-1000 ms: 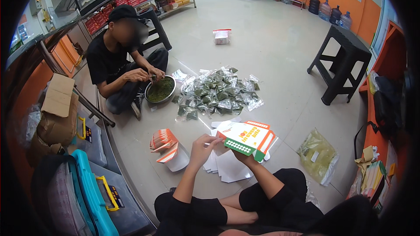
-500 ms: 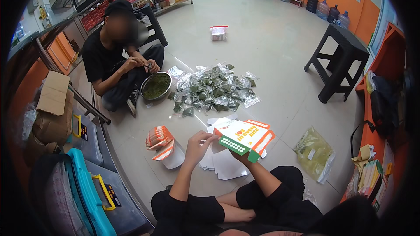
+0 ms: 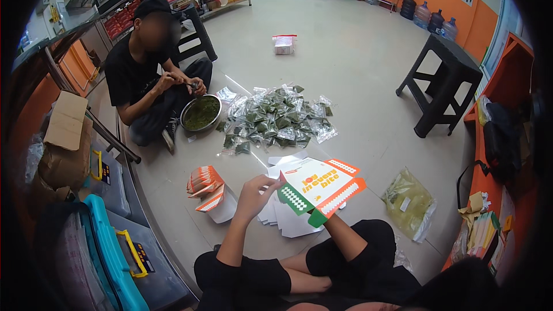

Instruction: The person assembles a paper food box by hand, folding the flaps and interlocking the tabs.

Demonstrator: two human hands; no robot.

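Note:
A flat carton blank (image 3: pixel 315 181), white with orange lettering and green and orange patterned flaps, is held above the floor in front of me. My left hand (image 3: pixel 257 194) has its fingertips closed on the left corner, by the green flap. My right hand (image 3: pixel 334 222) holds the carton from underneath; its fingers are mostly hidden by the card. White card sheets (image 3: pixel 292 220) lie loosely stacked below it. To their left stands a bunch of folded orange-and-white cartons (image 3: pixel 208 189).
Beyond lies a heap of green pieces in clear bags (image 3: pixel 279 116). A co-worker (image 3: pixel 138 75) sits at the left by a metal bowl (image 3: pixel 201 113) of green filling. A bag of green leaves (image 3: pixel 408 203) and a black stool (image 3: pixel 440 83) are on the right; lidded boxes (image 3: pixel 141 253) line the left.
The carton has turned a little, and its near green flap now hangs more to the left. My left hand stays at its corner. The whole view has shifted slightly.

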